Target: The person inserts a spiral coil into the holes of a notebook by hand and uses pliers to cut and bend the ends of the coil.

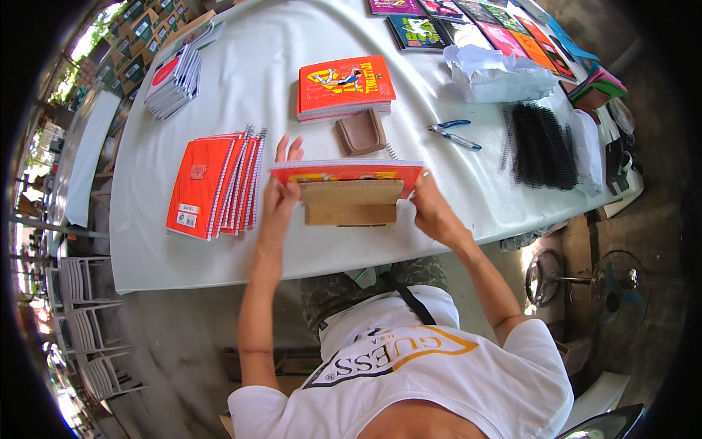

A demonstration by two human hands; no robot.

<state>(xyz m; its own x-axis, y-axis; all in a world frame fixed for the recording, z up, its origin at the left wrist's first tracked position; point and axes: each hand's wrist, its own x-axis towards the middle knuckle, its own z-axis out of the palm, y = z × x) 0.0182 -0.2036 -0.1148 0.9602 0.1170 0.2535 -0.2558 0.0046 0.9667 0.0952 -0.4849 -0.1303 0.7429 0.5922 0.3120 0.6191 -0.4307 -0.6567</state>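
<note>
Both my hands hold a red notebook block [349,170] up on its edge, its pages and part of a yellow cover picture showing. My left hand [280,192] grips the left end, thumb on the near side and some fingers raised. At the right end, my right hand [436,210] pinches the corner. Right in front of the block stands a brown angled stand [349,203], touching or nearly touching it. Just beyond lie a brown open tray [360,133] and a spiral coil [392,151]. Farther back is a stack of red notebooks [345,86] with a volleyball player on the cover.
Red spiral-bound notebooks [201,183] lie fanned at left, below another notebook stack [174,82]. Pliers [455,135], a heap of black coils [539,146] and crumpled white wrapping [497,77] are at right. Colourful booklets [504,40] cover the far right of the white-covered table [219,267].
</note>
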